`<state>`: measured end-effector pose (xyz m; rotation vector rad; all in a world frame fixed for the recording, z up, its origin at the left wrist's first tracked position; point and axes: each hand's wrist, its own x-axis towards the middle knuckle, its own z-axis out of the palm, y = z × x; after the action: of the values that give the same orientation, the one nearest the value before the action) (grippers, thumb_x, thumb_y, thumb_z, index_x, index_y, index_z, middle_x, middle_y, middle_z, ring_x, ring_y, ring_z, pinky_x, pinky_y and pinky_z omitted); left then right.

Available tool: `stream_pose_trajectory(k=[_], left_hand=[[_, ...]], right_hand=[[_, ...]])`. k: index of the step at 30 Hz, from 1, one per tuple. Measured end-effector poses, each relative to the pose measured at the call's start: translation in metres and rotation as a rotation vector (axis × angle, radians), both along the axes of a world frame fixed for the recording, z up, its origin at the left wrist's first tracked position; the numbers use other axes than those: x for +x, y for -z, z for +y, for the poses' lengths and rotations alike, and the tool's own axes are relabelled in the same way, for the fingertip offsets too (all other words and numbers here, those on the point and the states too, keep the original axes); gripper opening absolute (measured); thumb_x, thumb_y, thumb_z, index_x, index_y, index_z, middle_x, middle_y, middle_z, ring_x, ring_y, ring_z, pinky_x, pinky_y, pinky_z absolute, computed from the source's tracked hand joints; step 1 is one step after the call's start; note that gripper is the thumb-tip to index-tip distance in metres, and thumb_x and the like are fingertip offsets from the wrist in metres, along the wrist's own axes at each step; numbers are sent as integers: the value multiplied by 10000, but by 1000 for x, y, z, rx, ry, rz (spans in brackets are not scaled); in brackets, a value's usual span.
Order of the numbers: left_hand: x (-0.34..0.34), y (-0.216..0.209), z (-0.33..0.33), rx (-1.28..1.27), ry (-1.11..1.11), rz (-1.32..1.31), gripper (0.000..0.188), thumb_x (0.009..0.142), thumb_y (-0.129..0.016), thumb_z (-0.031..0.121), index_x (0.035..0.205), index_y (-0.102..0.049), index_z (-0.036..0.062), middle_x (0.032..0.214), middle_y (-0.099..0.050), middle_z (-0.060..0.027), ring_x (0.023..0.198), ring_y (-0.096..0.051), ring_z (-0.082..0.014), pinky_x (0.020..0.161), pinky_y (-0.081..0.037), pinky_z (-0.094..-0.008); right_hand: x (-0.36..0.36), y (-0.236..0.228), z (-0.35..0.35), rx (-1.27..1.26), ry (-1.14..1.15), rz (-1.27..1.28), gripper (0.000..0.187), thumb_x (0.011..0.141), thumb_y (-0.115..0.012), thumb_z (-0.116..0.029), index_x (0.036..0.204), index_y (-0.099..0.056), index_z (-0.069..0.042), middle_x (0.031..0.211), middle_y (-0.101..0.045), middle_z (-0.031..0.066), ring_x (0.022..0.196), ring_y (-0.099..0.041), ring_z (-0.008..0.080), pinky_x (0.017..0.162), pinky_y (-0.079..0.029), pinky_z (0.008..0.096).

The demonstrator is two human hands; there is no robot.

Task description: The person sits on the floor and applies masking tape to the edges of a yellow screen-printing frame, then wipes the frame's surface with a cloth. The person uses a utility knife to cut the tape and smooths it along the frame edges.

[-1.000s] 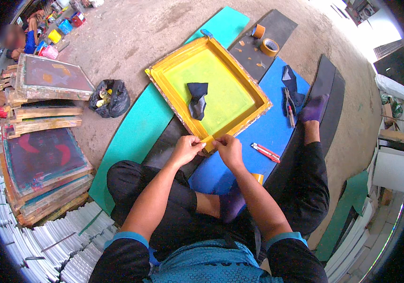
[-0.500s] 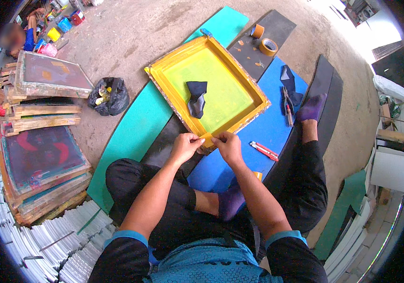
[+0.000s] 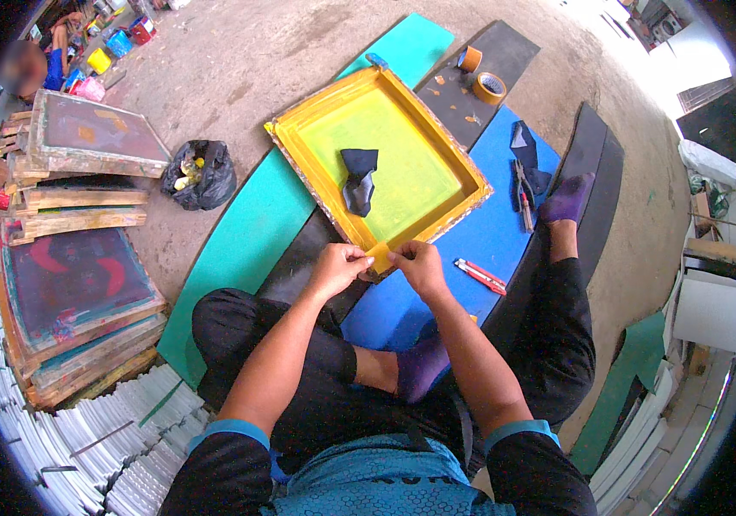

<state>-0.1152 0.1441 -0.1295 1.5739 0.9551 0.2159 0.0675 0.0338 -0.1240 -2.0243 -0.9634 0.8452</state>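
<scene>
At the yellow frame's (image 3: 462,193) near corner, both hands (image 3: 381,262) pinch a tape strip (image 3: 379,255), largely hidden.

Two rolls of orange tape (image 3: 481,74) lie on a black mat (image 3: 505,52) at the top. A black plastic bag (image 3: 199,175) sits on the concrete floor (image 3: 239,69) beside stacked wooden printing frames (image 3: 75,224), and a red utility knife (image 3: 480,276) rests on the blue mat (image 3: 488,232).

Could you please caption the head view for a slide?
Both hands, left hand and right hand, pinch yellow tape at the yellow screen frame corner.
</scene>
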Motion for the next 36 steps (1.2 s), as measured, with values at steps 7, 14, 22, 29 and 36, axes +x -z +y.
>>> stream_pose_trajectory(k=[7, 14, 22, 29, 36], left_hand=[[1, 4, -7, 177, -8, 70, 257, 889, -776, 247, 897, -767, -10, 772, -754, -146, 673, -731, -219, 646, -557, -366], [2, 4, -10, 272, 25, 223, 276, 876, -770, 318, 919, -778, 45, 846, -764, -146, 780, -751, -314, 718, -580, -434], [2, 9, -12, 229, 24, 276, 298, 840, -790, 366, 937, -789, 84, 894, -772, -135, 836, -752, -320, 749, -585, -435], [5, 0, -14, 261, 4, 323, 275, 838, -790, 357, 929, -789, 97, 903, -769, -144, 848, -748, -340, 749, -586, -457], [8, 3, -15, 289, 4, 383, 284, 836, -791, 381, 924, -789, 110, 922, -765, -156, 874, -741, -367, 767, -586, -484]], right_hand=[[-12, -7, -2, -118, 3, -106, 257, 811, -772, -243, 988, -753, -58, 933, -752, 188, 885, -736, 376, 786, -577, 470], [-19, -12, -1, -170, -9, -179, 239, 826, -757, -209, 1035, -754, -93, 966, -762, 160, 911, -732, 376, 798, -577, 492], [-21, -6, -3, -157, -15, -205, 264, 844, -758, -233, 1074, -739, -104, 979, -760, 161, 913, -725, 388, 791, -569, 506], [-24, 2, -2, -191, -6, -260, 226, 845, -757, -242, 1003, -729, -84, 938, -749, 178, 885, -723, 388, 765, -564, 505], [-26, 7, -2, -187, 9, -312, 249, 827, -811, -265, 969, -751, -70, 924, -766, 138, 865, -740, 338, 749, -573, 453]])
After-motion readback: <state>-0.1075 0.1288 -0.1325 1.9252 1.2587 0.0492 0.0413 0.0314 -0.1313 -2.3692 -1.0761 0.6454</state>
